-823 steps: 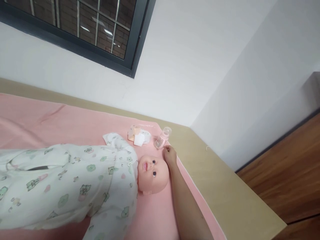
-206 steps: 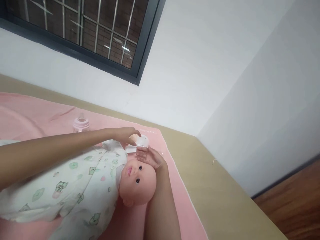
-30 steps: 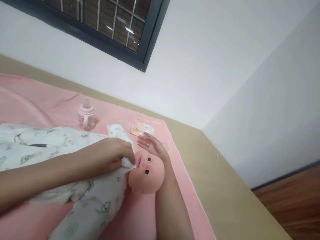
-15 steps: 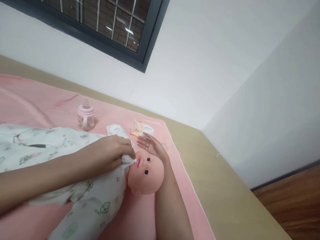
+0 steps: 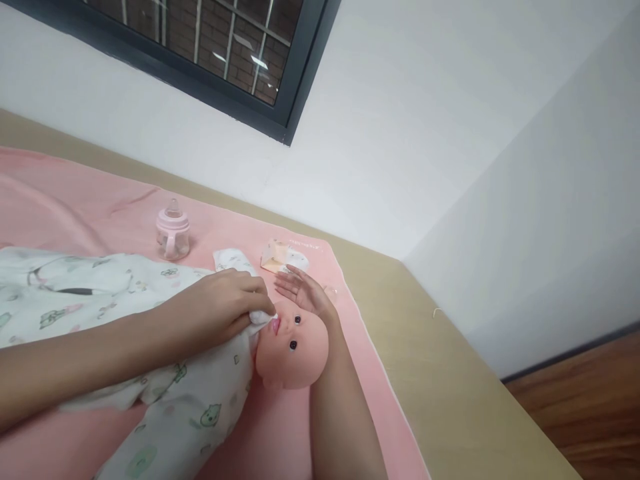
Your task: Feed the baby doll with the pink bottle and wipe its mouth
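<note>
A baby doll [image 5: 303,363] lies on its back in a white sleepsuit [image 5: 185,413] with a green animal print, its head toward the right. My left hand [image 5: 233,300] reaches in from the left, fingers closed on a bunched white cloth [image 5: 260,318] whose tip touches the doll's mouth. Its forearm crosses over the sleepsuit. Behind the doll's head rests my right hand [image 5: 303,290], open, palm up and fingers stretched out; the head lies against that wrist and forearm.
A pink baby bottle [image 5: 173,232] with handles stands upright beyond the doll. Near my right fingertips lies a small packet [image 5: 277,255], with a clear little item [image 5: 331,292] beside it. The pink blanket [image 5: 370,380] covers part of the wooden tabletop [image 5: 425,353]. Walls and a window [image 5: 285,107] rise behind.
My left hand has shifted slightly up and right, bringing its fingers nearer the doll's mouth with the white cloth. The doll and my right hand stay put.
</note>
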{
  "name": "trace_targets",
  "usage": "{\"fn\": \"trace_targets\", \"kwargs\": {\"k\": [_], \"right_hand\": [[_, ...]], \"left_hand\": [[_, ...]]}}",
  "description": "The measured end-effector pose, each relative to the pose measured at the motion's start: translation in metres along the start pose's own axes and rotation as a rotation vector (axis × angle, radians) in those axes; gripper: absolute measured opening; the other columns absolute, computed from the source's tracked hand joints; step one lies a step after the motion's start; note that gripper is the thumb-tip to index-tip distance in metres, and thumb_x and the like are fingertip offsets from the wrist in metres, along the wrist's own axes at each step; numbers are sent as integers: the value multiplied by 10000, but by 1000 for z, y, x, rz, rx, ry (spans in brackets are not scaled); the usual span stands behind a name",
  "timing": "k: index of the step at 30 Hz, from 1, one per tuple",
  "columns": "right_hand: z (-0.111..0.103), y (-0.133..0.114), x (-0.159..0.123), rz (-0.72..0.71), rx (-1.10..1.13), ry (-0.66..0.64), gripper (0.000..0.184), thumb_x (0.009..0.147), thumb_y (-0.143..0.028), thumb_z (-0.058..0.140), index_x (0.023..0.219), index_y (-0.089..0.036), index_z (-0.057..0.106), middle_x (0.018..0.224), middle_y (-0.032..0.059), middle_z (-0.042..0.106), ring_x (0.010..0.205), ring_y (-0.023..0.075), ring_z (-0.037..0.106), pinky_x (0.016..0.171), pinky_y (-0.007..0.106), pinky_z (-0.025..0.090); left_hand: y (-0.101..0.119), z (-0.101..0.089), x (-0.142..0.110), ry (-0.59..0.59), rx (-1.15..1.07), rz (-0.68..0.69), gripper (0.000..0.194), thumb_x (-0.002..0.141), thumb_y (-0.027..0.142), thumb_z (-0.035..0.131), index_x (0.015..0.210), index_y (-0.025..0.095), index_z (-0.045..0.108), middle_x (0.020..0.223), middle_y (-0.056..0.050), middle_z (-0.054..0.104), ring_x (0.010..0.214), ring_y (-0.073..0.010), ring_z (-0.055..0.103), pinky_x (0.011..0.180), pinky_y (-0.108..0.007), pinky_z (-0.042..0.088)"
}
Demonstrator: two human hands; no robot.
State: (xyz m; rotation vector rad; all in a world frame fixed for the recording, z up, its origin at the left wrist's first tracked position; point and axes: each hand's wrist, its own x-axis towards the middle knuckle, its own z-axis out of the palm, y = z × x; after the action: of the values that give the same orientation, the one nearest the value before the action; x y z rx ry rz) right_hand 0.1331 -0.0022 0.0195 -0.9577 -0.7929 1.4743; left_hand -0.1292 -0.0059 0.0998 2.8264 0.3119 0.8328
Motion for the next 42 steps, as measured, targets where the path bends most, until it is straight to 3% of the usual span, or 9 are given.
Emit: {"fn": "trace_targets", "kwargs": {"k": [6, 12, 17, 28, 42], "right_hand": [[-1, 0, 1, 12, 2, 0, 426, 798, -374, 666, 1172, -191, 577, 1135, 100, 675, 1076, 227, 643, 1063, 451, 430], [-1, 0, 0, 0, -1, -10, 431, 797, -397, 662, 1169, -194, 580, 1144, 101, 671, 1070, 227, 645, 1060, 450, 431], [0, 0, 0, -7, -26, -13, 440, 803, -409, 650, 1181, -197, 572, 1168, 105, 658, 1054, 226, 653, 1066, 465, 421], [0, 0, 0, -8, -25, -4, 423, 799, -395, 654, 1166, -198, 577, 1145, 102, 666, 1037, 220, 658, 1058, 462, 430], [1, 0, -2, -12, -24, -20, 434, 787, -414, 662, 1156, -202, 581, 1155, 92, 664, 1036, 226, 654, 1056, 455, 430]], "left_hand": [[1, 0, 0, 7, 16, 12, 389, 794, 26, 370, 881, 246, 679, 808, -3, 641, 721, -183, 543, 684, -295, 367], [9, -11, 1, -81, -34, -45, 409, 820, 39, 350, 945, 249, 677, 863, 8, 662, 824, -189, 554, 822, -325, 351], [16, -18, 3, -113, -134, -61, 390, 804, 44, 365, 933, 245, 673, 842, 18, 658, 785, -174, 553, 812, -306, 361], [7, 5, -4, -9, -141, 41, 394, 779, 37, 368, 932, 272, 646, 787, 13, 602, 736, -179, 512, 729, -303, 335], [6, 2, -3, 7, -64, 3, 398, 826, 96, 346, 967, 289, 665, 821, 14, 652, 762, -188, 552, 752, -319, 368]]}}
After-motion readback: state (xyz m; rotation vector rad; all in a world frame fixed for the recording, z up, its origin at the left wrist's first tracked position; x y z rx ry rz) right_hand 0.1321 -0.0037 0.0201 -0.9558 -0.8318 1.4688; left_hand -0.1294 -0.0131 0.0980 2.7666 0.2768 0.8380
